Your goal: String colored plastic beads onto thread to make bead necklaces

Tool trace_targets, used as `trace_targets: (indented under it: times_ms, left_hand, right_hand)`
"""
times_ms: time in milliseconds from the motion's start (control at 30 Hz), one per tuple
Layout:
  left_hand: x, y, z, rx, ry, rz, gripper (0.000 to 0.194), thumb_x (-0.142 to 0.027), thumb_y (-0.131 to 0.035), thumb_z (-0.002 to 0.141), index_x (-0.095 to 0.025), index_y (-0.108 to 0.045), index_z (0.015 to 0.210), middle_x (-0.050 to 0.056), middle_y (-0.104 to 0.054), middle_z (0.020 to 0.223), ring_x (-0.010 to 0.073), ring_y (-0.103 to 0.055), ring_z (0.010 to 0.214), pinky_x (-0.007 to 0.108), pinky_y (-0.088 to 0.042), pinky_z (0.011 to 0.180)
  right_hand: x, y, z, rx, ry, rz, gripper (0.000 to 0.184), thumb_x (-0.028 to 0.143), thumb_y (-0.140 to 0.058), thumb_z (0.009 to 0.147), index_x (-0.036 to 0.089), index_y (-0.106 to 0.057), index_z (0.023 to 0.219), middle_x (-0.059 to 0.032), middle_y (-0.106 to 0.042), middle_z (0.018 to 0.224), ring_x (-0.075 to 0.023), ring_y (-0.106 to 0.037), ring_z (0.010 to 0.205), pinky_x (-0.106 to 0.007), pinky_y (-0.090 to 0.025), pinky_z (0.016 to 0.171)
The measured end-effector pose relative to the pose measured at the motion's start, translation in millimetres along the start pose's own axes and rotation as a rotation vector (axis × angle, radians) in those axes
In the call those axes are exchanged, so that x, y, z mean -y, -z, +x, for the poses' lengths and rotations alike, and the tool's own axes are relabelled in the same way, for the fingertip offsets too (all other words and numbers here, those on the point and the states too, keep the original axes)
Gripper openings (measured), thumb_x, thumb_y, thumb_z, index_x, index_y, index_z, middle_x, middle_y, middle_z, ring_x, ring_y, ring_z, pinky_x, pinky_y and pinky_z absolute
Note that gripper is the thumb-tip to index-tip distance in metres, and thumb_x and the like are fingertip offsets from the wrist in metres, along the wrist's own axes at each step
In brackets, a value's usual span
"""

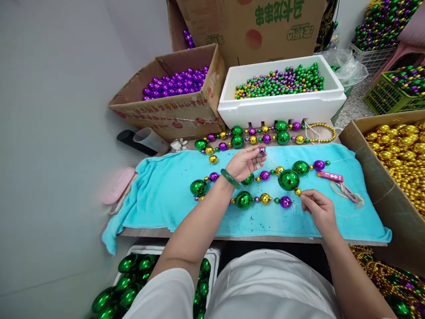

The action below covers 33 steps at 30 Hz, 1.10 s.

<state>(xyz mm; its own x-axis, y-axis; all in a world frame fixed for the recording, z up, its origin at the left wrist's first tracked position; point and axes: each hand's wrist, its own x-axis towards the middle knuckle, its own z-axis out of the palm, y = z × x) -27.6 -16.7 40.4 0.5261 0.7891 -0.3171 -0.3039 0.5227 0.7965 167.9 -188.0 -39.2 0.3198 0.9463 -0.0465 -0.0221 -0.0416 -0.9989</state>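
A bead string (265, 188) of green, gold and purple shiny balls lies looped on a turquoise towel (166, 190). My left hand (244, 163), with a green bangle at the wrist, is raised above it and pinches a small purple bead (262, 151) on a thin white thread. My right hand (318, 208) rests on the towel at the right. Its fingertips are pinched on the thread end beside a small gold bead (298, 192) and the large green ball (288, 180).
A finished bead string (265, 135) lies behind the towel. Behind it are a cardboard box of purple beads (172, 84) and a white foam box of small mixed beads (282, 82). A box of gold beads (401, 150) stands right; a tray of green balls (129, 283) sits below.
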Motion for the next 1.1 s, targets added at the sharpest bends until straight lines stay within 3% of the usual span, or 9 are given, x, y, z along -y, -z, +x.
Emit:
trace_targets:
  times_ms: [333,467,633,767,867,967,1033,1100]
  left_hand:
    - [2,-4.4,-4,-0.054,-0.111,0.063,0.021,-0.013,-0.069,0.073,-0.015,-0.068,0.094,0.003,-0.067,0.084,0.0098,-0.062,0.074,0.023,-0.047,0.067]
    - [12,-16.2,-3,-0.002,-0.125,0.128,0.033,-0.013,-0.076,0.063,-0.016,-0.068,0.095,-0.001,-0.064,0.076,0.0086,-0.059,0.069,0.023,-0.045,0.065]
    - [32,-37.7,1,0.053,-0.146,0.379,0.015,-0.023,-0.073,0.068,-0.014,-0.069,0.079,0.002,-0.066,0.073,0.0092,-0.056,0.065,0.024,-0.042,0.062]
    - [32,-58.8,1,0.036,-0.247,0.581,0.008,-0.021,-0.067,0.074,-0.013,-0.069,0.076,0.003,-0.066,0.072,0.0105,-0.056,0.066,0.026,-0.043,0.064]
    - [25,-76.1,-2,0.081,-0.306,0.621,0.006,-0.016,-0.063,0.077,-0.013,-0.067,0.076,0.003,-0.065,0.071,0.0107,-0.058,0.066,0.025,-0.044,0.062]
    - [19,-90.6,-6,0.143,-0.36,0.638,0.007,-0.011,-0.06,0.078,-0.012,-0.066,0.075,0.001,-0.062,0.066,0.0088,-0.057,0.061,0.024,-0.044,0.061]
    - [17,-97.6,-6,0.174,-0.405,0.625,0.008,-0.009,-0.058,0.079,-0.012,-0.066,0.077,0.0,-0.062,0.066,0.0085,-0.057,0.061,0.023,-0.045,0.06]
    - [16,-103.1,-7,0.199,-0.454,0.591,0.009,-0.01,-0.057,0.08,-0.011,-0.066,0.081,0.0,-0.062,0.068,0.0088,-0.059,0.062,0.023,-0.047,0.06]
  right_hand:
    - [4,-1,-2,-0.01,0.031,-0.04,0.018,0.034,-0.062,0.079,0.017,-0.062,0.072,0.0031,-0.049,0.05,-0.0094,-0.044,0.047,-0.023,-0.037,0.046]
    - [8,-5,0,-0.012,-0.018,-0.003,0.019,0.036,-0.063,0.077,0.017,-0.059,0.079,0.0036,-0.052,0.051,-0.0094,-0.045,0.046,-0.023,-0.037,0.044]
    - [9,-7,6,0.076,-0.102,0.131,0.034,0.038,-0.065,0.072,0.019,-0.051,0.097,0.0025,-0.059,0.062,-0.0123,-0.055,0.053,-0.023,-0.042,0.045]
    - [8,10,10,0.106,-0.136,-0.165,0.03,0.035,-0.063,0.072,0.018,-0.06,0.096,0.002,-0.061,0.064,-0.0108,-0.054,0.05,-0.023,-0.041,0.046]
    - [18,23,14,-0.034,-0.059,-0.344,0.026,0.033,-0.061,0.076,0.016,-0.067,0.094,0.0045,-0.051,0.051,-0.0097,-0.048,0.046,-0.024,-0.039,0.048]
    - [36,24,20,-0.078,0.074,-0.217,0.029,0.034,-0.06,0.079,0.016,-0.065,0.101,0.0005,-0.062,0.068,-0.0096,-0.052,0.053,-0.023,-0.039,0.049]
    - [48,17,23,-0.004,0.106,-0.15,0.028,0.033,-0.06,0.08,0.016,-0.063,0.102,-0.0021,-0.065,0.082,-0.0089,-0.054,0.059,-0.022,-0.04,0.051]
    - [57,9,27,0.149,0.093,-0.096,0.025,0.03,-0.058,0.082,0.015,-0.062,0.102,-0.0043,-0.065,0.097,-0.008,-0.056,0.066,-0.021,-0.04,0.053]
